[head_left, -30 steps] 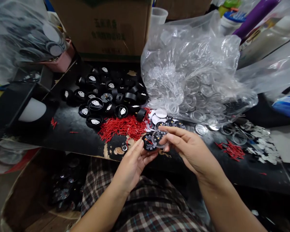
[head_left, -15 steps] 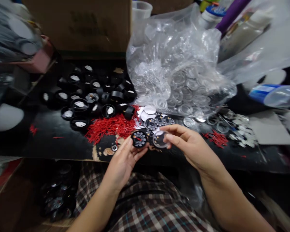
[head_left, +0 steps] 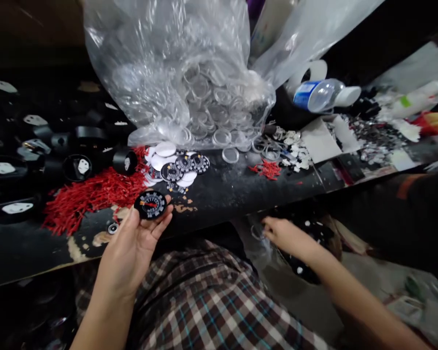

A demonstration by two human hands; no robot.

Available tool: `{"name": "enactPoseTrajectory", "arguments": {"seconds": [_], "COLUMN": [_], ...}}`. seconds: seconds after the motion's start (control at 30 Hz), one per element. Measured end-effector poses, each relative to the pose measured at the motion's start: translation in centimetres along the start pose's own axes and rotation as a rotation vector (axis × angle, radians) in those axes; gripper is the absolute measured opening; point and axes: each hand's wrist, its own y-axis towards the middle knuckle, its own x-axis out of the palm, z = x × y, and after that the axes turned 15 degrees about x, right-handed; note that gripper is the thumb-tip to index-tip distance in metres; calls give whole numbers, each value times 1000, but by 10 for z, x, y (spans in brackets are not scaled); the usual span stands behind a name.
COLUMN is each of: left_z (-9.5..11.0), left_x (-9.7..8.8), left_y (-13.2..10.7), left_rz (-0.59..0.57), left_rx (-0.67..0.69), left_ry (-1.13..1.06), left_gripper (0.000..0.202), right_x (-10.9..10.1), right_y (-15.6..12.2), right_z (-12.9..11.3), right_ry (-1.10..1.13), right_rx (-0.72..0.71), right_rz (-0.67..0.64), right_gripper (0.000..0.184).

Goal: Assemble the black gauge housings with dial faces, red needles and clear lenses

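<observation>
My left hand (head_left: 131, 250) is closed on a round black gauge (head_left: 151, 204) with a white-marked dial and a red needle, held face up above the table's front edge. Beyond it lie a heap of red pointers (head_left: 95, 194) and a pile of dial discs (head_left: 184, 167), some black-faced and some white. Off to the right and below the table edge, my right hand (head_left: 286, 236) has its fingers pinched on a clear round cover (head_left: 257, 232). Clear plastic film hangs just under that cover, and the fingertips are partly blurred.
A large clear bag (head_left: 146, 87) full of transparent covers stands behind the dials. Black housings (head_left: 7, 170) crowd the left. On the right are a smaller red pile (head_left: 267, 169), white pieces (head_left: 295, 146), a small white box (head_left: 318, 143) and a lying bottle (head_left: 323, 96).
My right hand has moved from beside the gauge to the right, below the table edge, with the clear cover. The view has turned right; my left hand still holds the gauge.
</observation>
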Motion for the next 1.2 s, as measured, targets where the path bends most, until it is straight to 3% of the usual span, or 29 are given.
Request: {"name": "enactPoseTrajectory", "arguments": {"seconds": [0.07,0.17,0.23,0.33,0.43,0.53,0.7,0.77,0.9,1.2], "left_z": [0,-1,-2,-2,-2,-3,-8,-9,-8,-10], "left_x": [0,0,1,0,-2,-2,6,10,11,8], "left_y": [0,1,2,1,-2,-3,-1,-1,-1,-3], "left_rz": [12,22,31,38,37,46,71,75,89,69], "left_rx": [-16,-23,-20,-22,-14,-12,7,0,-51,-32], "left_ry": [6,14,23,28,27,21,-15,-37,-57,-71], "left_gripper": [22,23,23,26,30,32,29,30,32,32], "right_x": [-1,-27,-47,-62,-58,-48,-37,-34,-35,-35], "right_y": [-2,-4,5,41,79,90,64,61,72,64], "right_z": [-12,-46,-74,-110,-129,-133,-135,-135,-127,-121], "right_ry": [1,82,143,23,-55,-55,49,60,-144,-198], "right_rx": [-66,-227,-325,-340,-346,-415,-539,-522,-379,-399], "right_rz": [-49,-121,47,490,579,529,403,463,632,587], "right_gripper": [17,27,29,22,16,6,14,11,12,9]}}
